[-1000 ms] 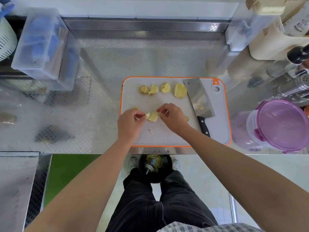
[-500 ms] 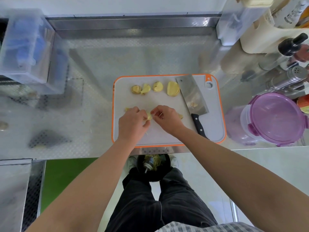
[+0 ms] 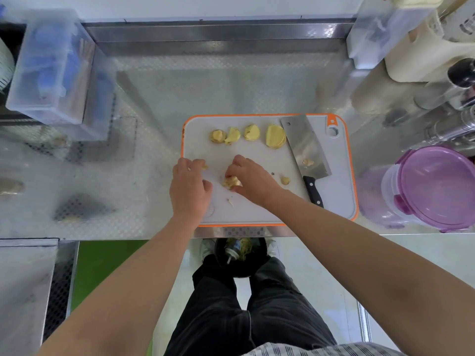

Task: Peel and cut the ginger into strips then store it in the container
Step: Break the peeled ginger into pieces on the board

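The right hand (image 3: pixel 253 179) pinched a small ginger piece (image 3: pixel 231 181) on the cutting board (image 3: pixel 270 209); the left hand (image 3: pixel 190 187) was curled beside it, and I could not tell if it held something. Four peeled pieces (image 3: pixel 275 136) lay farther back. The cleaver (image 3: pixel 305 147) lay near the right wrist, so a careless reach could, I think, meet its edge

Four ginger pieces (image 3: pixel 251 132) lie in a row along the far edge of the cutting board (image 3: pixel 334 201), the cleaver (image 3: pixel 305 150) to their right, a ginger chunk (image 3: pixel 231 182) nearer me under my right hand (image 3: pixel 253 182), the lidded container (image 3: pixel 437 186) right of the board.
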A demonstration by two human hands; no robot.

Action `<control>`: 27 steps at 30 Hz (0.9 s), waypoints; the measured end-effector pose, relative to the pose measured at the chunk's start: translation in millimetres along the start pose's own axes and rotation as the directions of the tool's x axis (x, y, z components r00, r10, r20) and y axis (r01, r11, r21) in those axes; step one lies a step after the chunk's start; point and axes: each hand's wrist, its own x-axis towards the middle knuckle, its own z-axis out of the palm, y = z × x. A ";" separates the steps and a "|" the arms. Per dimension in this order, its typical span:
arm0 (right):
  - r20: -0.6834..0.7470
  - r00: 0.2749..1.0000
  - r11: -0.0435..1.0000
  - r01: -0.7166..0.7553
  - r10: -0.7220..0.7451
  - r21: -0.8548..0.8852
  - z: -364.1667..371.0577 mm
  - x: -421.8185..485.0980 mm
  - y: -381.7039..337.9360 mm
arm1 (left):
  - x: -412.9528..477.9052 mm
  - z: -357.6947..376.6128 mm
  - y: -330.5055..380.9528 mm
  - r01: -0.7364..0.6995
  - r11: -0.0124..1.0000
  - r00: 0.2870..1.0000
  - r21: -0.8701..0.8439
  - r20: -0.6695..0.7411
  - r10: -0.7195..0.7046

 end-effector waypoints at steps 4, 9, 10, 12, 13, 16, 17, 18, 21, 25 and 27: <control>0.014 1.000 1.000 -0.014 0.014 0.004 0.4 4.8 -0.7 | 8.7 -1.2 -11.9 -0.023 1.000 0.999 -0.009 0.035 0.023; -0.055 0.992 0.991 -0.114 0.118 0.066 6.3 0.4 -2.4 | 14.8 -2.0 -14.3 -0.066 0.996 0.997 -0.058 0.033 0.068; -0.066 0.988 0.987 -0.136 0.142 0.084 7.4 0.8 -3.2 | 15.1 -2.2 -15.3 -0.078 0.995 0.996 -0.063 0.034 0.080; -0.081 0.980 0.978 -0.174 0.183 0.115 7.6 6.8 -5.7 | 15.1 -2.5 -18.1 -0.097 0.992 0.994 -0.075 0.040 0.101; -0.084 0.977 0.976 -0.183 0.194 0.119 6.9 11.9 -7.8 | 14.4 -2.4 -19.9 -0.108 0.991 0.993 -0.082 0.041 0.111; -0.075 0.978 0.978 -0.187 0.194 0.095 3.7 29.9 -16.1 | 11.5 -2.2 -25.3 -0.122 0.987 0.991 -0.106 0.041 0.126; -0.076 0.980 0.981 -0.179 0.185 0.078 3.5 35.8 -19.1 | 11.1 -2.5 -27.2 -0.116 0.986 0.992 -0.117 0.039 0.121; -0.076 0.981 0.983 -0.172 0.176 0.059 3.6 41.4 -21.9 | 11.4 -3.4 -29.0 -0.105 0.986 0.993 -0.129 0.037 0.111; -0.066 0.985 0.987 -0.157 0.158 0.017 3.8 58.5 -31.4 | 14.1 -6.5 -34.8 -0.076 0.985 0.996 -0.158 0.033 0.083; -0.043 0.990 0.989 -0.136 0.134 -0.061 -0.4 80.7 -42.9 | 21.0 -9.2 -40.4 -0.057 0.983 0.998 -0.174 0.020 0.061; -0.046 0.993 0.986 -0.115 0.111 -0.117 -2.6 90.2 -47.0 | 26.0 -9.4 -42.4 -0.039 0.982 0.999 -0.186 0.009 0.041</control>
